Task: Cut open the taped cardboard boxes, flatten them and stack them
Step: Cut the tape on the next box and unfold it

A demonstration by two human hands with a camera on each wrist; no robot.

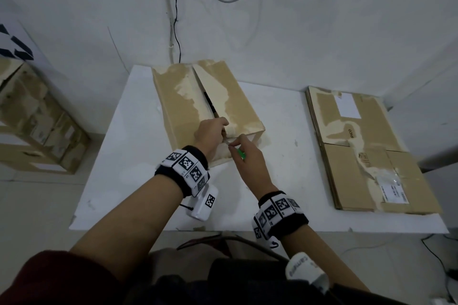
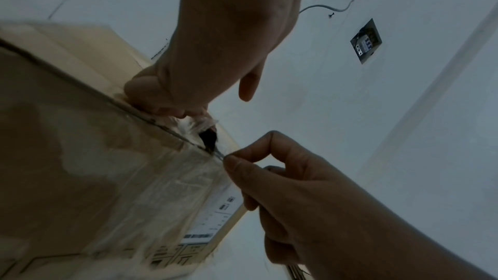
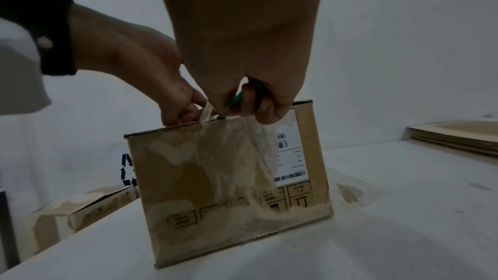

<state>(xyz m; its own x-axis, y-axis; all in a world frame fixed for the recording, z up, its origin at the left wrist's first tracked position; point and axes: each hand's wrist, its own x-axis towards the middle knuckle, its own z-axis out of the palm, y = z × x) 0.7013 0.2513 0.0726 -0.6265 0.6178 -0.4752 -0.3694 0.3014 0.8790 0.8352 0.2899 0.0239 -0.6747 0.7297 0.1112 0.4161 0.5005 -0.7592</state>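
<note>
A cardboard box (image 1: 205, 106) stands on the white surface (image 1: 128, 156), its top seam already split along the middle, and its near end faces the person. At the top edge of that near end, a strip of clear tape (image 3: 207, 112) is pinched by the left hand (image 1: 212, 131), whose fingers are curled on it where the seam meets the edge. A green-handled cutter (image 3: 243, 93) is held in the right hand (image 1: 244, 153), with the fingers clamped round the handle and the blade end brought to the same edge, just beside the left fingertips. A wrinkled film of tape (image 3: 229, 157) is seen hanging down over the end panel, partly covering a shipping label (image 3: 291, 152).

A stack of flattened boxes (image 1: 366, 151) lies at the right of the surface, well apart from the work. More boxes (image 1: 37, 116) are seen on the floor to the left.

The chief risk is judged to lie in how close the two hands are: if the blade slips or the tape gives suddenly, the left fingers could be nicked. The tape could also tear short if pulled at a poor angle, so that the end flaps would remain sealed. The light box could be dragged or tipped by a hard pull, since nothing else braces it.
</note>
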